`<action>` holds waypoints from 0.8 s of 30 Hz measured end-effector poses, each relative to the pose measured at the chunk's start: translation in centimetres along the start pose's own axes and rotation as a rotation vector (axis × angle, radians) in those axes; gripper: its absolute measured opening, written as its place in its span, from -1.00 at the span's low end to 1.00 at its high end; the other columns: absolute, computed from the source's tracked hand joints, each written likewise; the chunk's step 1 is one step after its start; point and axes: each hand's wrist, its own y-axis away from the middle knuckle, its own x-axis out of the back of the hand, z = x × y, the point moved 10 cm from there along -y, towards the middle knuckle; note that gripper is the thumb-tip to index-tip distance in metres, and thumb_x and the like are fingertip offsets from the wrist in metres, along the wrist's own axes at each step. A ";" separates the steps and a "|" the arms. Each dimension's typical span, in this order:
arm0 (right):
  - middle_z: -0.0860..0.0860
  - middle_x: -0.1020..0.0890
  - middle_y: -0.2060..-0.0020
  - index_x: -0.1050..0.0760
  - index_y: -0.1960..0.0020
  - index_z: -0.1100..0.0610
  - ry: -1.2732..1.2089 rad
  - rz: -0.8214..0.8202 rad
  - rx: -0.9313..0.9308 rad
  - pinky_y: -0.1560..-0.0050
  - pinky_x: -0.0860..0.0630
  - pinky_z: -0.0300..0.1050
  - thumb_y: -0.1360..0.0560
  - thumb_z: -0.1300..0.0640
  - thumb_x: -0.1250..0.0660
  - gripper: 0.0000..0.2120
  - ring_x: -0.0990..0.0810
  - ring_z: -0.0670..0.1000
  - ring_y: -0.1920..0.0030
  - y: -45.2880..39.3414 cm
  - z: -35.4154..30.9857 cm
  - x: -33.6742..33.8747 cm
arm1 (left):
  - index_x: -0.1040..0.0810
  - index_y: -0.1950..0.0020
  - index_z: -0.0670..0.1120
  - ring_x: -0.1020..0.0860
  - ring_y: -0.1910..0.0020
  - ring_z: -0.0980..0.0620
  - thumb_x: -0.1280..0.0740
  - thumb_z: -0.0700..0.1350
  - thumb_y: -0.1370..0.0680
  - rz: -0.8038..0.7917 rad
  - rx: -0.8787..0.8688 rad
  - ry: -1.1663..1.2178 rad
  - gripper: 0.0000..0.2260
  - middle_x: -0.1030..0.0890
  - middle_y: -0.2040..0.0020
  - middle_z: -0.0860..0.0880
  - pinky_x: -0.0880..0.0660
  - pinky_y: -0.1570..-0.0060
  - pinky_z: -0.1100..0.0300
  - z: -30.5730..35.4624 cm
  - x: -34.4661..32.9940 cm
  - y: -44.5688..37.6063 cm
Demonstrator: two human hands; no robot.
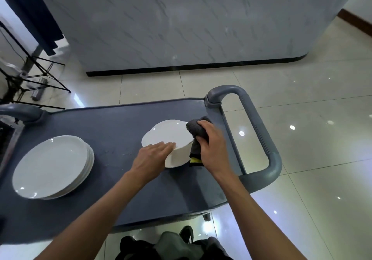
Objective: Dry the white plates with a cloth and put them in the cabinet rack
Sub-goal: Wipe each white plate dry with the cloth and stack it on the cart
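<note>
A white plate (168, 134) is tilted above a second white plate (178, 158) on the dark cart top (112, 125). My left hand (152, 155) lies on the tilted plate's near rim with fingers straight. My right hand (209, 141) grips a grey cloth (194, 130) with a yellow tag and holds it against the plate's right edge. A stack of white plates (52, 166) sits on the cart's left side. The cabinet rack is not in view.
The cart has a grey handle (259, 131) on the right and another (20, 112) at the left. A marble-look counter (181, 24) stands beyond it on the tiled floor. Black tripod legs (36, 74) stand at the far left.
</note>
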 end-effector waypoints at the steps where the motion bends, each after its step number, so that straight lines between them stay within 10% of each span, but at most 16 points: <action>1: -0.03 -0.51 -0.30 -0.45 -0.36 0.05 -0.001 -0.003 -0.001 -0.32 -0.31 -0.25 -0.57 0.25 -0.33 -0.62 -0.44 -0.01 -0.27 0.1 0.1 -0.1 | -0.65 -0.15 -0.12 -0.68 0.17 -0.12 -0.55 -0.33 -0.19 -0.020 -0.020 0.006 -0.47 -0.70 -0.01 -0.06 -0.52 0.38 0.16 0.1 -0.6 0.3; 17: -0.03 -0.48 -0.37 -0.43 -0.40 0.05 0.007 -0.131 -0.053 -0.42 -0.35 -0.10 -0.59 0.24 -0.30 -0.61 -0.40 -0.01 -0.35 2.9 1.9 -2.6 | -0.52 -0.40 -0.05 -0.37 -0.47 -0.19 -0.37 -0.21 -0.58 -0.159 0.023 0.054 -0.62 -0.40 -0.51 -0.07 -0.41 -0.34 -0.08 -1.0 -6.7 3.0; 24: -0.02 -0.49 -0.36 -0.45 -0.39 0.05 0.025 -0.159 -0.071 -0.41 -0.38 -0.05 -0.58 0.25 -0.32 -0.60 -0.41 0.00 -0.33 3.7 2.7 -3.2 | -0.57 -0.35 -0.02 -0.42 -0.38 -0.20 -0.36 -0.12 -0.59 -0.184 0.057 0.078 -0.68 -0.47 -0.45 -0.11 -0.44 -0.24 -0.07 -1.1 -7.4 3.0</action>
